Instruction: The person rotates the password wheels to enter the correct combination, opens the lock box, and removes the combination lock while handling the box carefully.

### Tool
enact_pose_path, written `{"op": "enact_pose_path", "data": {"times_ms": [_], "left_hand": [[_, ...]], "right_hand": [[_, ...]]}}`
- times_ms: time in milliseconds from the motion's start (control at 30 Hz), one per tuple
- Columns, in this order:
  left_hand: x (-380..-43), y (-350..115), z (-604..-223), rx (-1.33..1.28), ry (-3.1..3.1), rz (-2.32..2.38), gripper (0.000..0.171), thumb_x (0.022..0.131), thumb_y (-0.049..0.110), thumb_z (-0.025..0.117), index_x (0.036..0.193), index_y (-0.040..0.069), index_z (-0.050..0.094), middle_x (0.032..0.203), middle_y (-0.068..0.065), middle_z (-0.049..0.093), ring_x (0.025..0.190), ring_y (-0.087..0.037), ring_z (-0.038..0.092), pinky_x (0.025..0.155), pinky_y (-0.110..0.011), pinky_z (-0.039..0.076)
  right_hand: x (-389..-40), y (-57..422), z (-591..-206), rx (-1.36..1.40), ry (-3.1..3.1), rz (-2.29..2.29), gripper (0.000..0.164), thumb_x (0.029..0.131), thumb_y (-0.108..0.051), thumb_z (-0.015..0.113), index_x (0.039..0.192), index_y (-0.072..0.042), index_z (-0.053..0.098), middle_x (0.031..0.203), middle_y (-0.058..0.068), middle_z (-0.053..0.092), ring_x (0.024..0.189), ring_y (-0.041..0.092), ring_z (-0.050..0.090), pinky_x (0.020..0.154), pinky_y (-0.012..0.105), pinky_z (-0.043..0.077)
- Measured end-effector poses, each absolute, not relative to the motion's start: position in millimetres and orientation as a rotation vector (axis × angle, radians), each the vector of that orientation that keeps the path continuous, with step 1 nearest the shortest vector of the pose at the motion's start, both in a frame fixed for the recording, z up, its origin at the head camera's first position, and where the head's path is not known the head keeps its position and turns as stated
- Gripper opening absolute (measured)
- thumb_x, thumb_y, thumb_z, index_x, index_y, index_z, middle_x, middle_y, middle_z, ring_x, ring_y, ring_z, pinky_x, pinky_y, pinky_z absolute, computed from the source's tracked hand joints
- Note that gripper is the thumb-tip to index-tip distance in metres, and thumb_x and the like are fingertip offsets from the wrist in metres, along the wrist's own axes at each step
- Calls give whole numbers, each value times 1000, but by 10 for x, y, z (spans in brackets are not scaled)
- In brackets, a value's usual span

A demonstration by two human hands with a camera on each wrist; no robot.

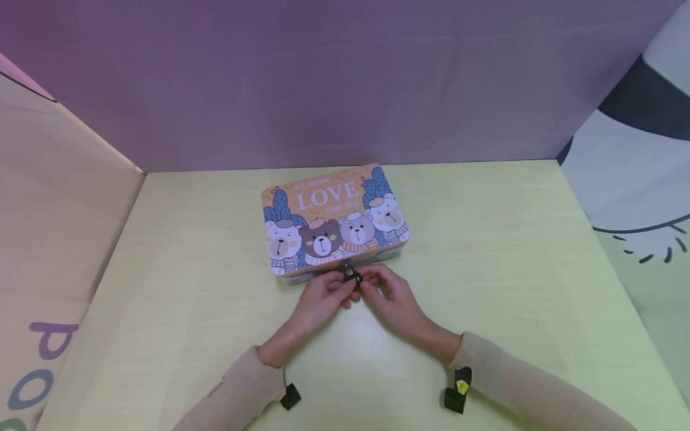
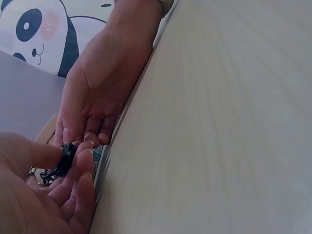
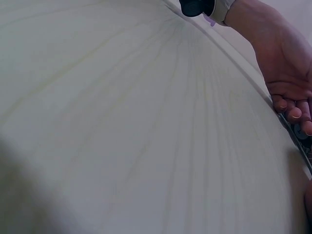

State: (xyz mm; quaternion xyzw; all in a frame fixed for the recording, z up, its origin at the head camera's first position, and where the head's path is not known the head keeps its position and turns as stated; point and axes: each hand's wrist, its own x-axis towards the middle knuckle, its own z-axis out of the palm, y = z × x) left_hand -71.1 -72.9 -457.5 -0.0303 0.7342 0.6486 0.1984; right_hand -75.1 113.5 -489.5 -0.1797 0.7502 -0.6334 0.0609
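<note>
A rectangular tin box (image 1: 329, 215) printed with bears and the word LOVE lies lid down on the table, turned slightly. At its front latch (image 1: 347, 263) is a small black padlock (image 1: 354, 276). My left hand (image 1: 322, 297) pinches the padlock between thumb and fingers, clearest in the left wrist view, where the padlock (image 2: 66, 160) shows beside the thumb. Opposite it, my right hand (image 1: 398, 304) has its thumb and index fingertips on the padlock's other end. In the right wrist view the left hand (image 3: 287, 73) appears at the right edge; the padlock is hidden there.
The pale wooden table (image 1: 162, 287) extends around the box. A purple panel (image 1: 345, 84) stands behind it, with printed panels at left (image 1: 59, 221) and right (image 1: 636, 179). Black camera straps hang from both sleeves.
</note>
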Motion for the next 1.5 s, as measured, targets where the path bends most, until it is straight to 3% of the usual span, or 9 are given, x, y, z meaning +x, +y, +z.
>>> {"op": "enact_pose_path", "data": {"times_ms": [567,1500], "left_hand": [[-720,-726,-4594,-85,2079,1802,25,99,7,66,120,-5,64,96,-14,76,83,-21,73,77,-32,63],[-712,-718,-4587,-55,2135,1763,19,99,10,66,114,-3,66,90,-11,75,76,-19,71,73,-33,62]], "right_hand": [[-758,1135,-4883,-538,2273,-1911,25,98,-2,64,123,-3,64,106,7,69,97,20,64,91,27,56],[-754,1143,-4890,-514,2273,-1884,25,100,-5,63,125,-4,64,109,7,69,99,20,64,94,28,54]]}}
